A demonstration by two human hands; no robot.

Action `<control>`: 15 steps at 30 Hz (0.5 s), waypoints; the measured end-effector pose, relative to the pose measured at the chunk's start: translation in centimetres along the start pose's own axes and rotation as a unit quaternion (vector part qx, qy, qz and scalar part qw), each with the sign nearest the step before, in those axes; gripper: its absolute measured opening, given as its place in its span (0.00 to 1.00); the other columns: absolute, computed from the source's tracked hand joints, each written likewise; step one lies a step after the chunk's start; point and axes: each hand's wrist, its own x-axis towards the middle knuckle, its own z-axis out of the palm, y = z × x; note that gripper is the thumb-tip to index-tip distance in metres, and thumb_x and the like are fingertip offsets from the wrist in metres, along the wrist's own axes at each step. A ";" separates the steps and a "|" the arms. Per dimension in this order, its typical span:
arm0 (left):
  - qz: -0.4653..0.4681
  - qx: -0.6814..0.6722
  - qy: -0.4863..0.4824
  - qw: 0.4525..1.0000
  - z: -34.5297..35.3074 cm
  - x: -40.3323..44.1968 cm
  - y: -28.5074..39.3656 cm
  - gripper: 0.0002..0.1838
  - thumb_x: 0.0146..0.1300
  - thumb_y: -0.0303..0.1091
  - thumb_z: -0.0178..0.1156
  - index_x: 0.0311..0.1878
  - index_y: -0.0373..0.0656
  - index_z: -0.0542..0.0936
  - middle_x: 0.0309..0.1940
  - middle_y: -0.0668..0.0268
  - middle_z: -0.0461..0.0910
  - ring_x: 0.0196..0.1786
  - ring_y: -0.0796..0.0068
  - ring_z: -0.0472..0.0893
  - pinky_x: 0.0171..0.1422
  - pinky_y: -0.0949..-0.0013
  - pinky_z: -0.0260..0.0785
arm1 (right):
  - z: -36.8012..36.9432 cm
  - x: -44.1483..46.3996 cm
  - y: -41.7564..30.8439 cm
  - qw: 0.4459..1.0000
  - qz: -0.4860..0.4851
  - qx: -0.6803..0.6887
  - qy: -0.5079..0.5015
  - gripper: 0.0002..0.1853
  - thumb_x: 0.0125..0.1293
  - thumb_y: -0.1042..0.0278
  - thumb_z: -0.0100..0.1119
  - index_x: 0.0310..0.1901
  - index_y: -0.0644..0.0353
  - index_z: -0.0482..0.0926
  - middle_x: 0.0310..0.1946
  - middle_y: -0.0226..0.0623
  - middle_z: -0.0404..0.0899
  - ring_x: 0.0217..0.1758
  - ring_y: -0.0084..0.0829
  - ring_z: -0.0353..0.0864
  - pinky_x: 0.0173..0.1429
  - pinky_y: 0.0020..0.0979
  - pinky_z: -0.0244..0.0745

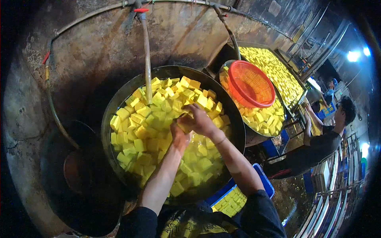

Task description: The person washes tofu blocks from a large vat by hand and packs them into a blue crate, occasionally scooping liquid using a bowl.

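Observation:
Both of my hands meet over a big round dark vat [107, 131] filled with yellow blocks [139, 144] in cloudy yellow liquid. My left hand [180, 135] and my right hand [198, 121] are closed around a yellow block [185, 126], mostly hidden by the fingers. More yellow blocks are heaped at the vat's far side, just beyond my hands. A pipe [148, 67] hangs down over the vat, its lower end close to the blocks.
A red-orange basket [254, 85] rests on a second vat of yellow blocks. Behind it stands a large tray of yellow pieces [270, 71]. A blue crate [262, 178] of yellow blocks is at lower right. Another person [325, 142] works at right; a further person is beyond.

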 end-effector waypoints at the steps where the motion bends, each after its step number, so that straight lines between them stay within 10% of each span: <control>1: -0.036 -0.091 0.034 0.995 0.1 -0.1 0.4 0.22 0.63 0.54 0.42 0.45 0.48 0.77 0.40 0.65 0.79 0.46 0.67 0.77 0.51 0.61 0.70 | 2.5 -0.2 1.0 0.996 -0.011 -0.087 0.035 0.26 0.62 0.55 0.61 0.55 0.65 0.72 0.58 0.52 0.70 0.60 0.43 0.72 0.61 0.34 0.67; 4: -0.054 -0.204 0.063 0.975 3.4 -2.9 4.0 0.23 0.63 0.50 0.40 0.45 0.43 0.76 0.43 0.60 0.79 0.45 0.60 0.77 0.54 0.56 0.70 | 3.2 0.8 1.2 0.989 0.066 0.134 -0.011 0.29 0.60 0.55 0.62 0.59 0.62 0.70 0.58 0.53 0.70 0.61 0.49 0.70 0.62 0.35 0.66; 7: 0.066 -0.123 0.079 0.987 2.7 -2.5 7.6 0.26 0.65 0.53 0.34 0.45 0.44 0.74 0.41 0.61 0.77 0.47 0.61 0.74 0.51 0.51 0.67 | 3.5 -0.8 2.0 0.985 0.103 0.061 -0.124 0.29 0.58 0.55 0.63 0.59 0.59 0.71 0.55 0.50 0.73 0.59 0.47 0.71 0.62 0.38 0.67; 12: 0.068 -0.226 0.035 0.971 1.9 -1.9 14.2 0.19 0.68 0.47 0.37 0.47 0.47 0.74 0.44 0.61 0.76 0.47 0.61 0.74 0.51 0.47 0.65 | 8.9 -4.8 1.4 0.958 -0.058 -0.131 -0.247 0.25 0.55 0.55 0.64 0.54 0.55 0.75 0.48 0.46 0.78 0.51 0.47 0.75 0.58 0.40 0.71; 15: 0.098 -0.194 0.026 0.976 0.3 -1.5 16.2 0.18 0.67 0.45 0.38 0.46 0.47 0.74 0.44 0.61 0.76 0.48 0.59 0.74 0.51 0.46 0.64 | 9.7 -4.4 3.5 0.968 -0.158 0.001 -0.196 0.20 0.56 0.54 0.62 0.46 0.57 0.78 0.47 0.44 0.78 0.48 0.46 0.76 0.54 0.40 0.72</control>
